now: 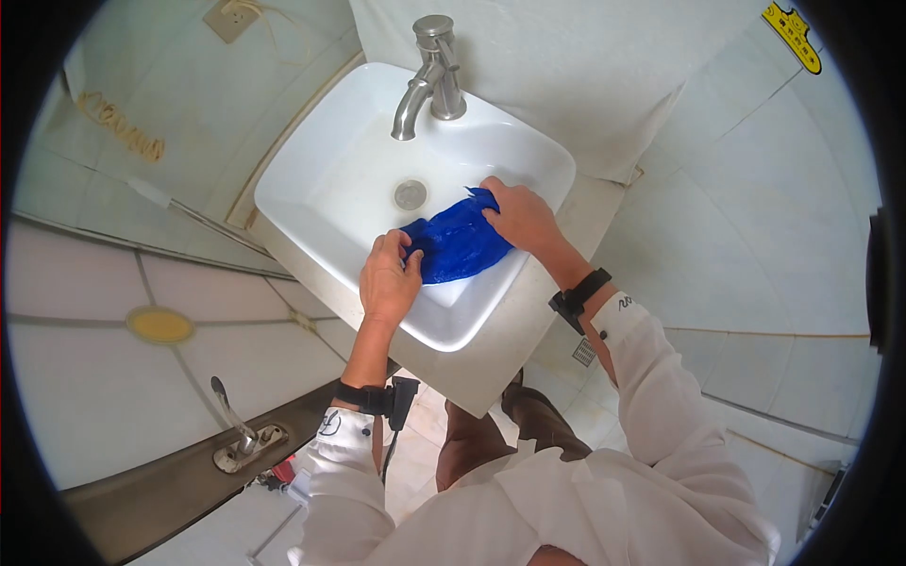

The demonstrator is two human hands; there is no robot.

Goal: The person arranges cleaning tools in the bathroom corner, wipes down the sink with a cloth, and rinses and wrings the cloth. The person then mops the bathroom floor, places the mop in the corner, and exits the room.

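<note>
A bright blue cloth (458, 241), wet-looking and wrinkled, is stretched between my two hands over the near side of a white sink (311, 160). My left hand (389, 279) is closed on its left end, thumb and fingers pinching the edge. At the upper right corner, my right hand (521, 215) grips the cloth, and a small tip of it sticks up beside the fingers. Beyond the cloth lies the round metal drain (410, 195). The lower part of the cloth hangs close to the basin's near wall; whether it touches cannot be made out.
A brushed metal faucet (434, 80) stands on the sink's back rim. The sink sits on a pale countertop (486, 368). To the left are a door with a lever handle (241, 429) and a hose (203, 219). A floor drain (584, 353) shows at the right.
</note>
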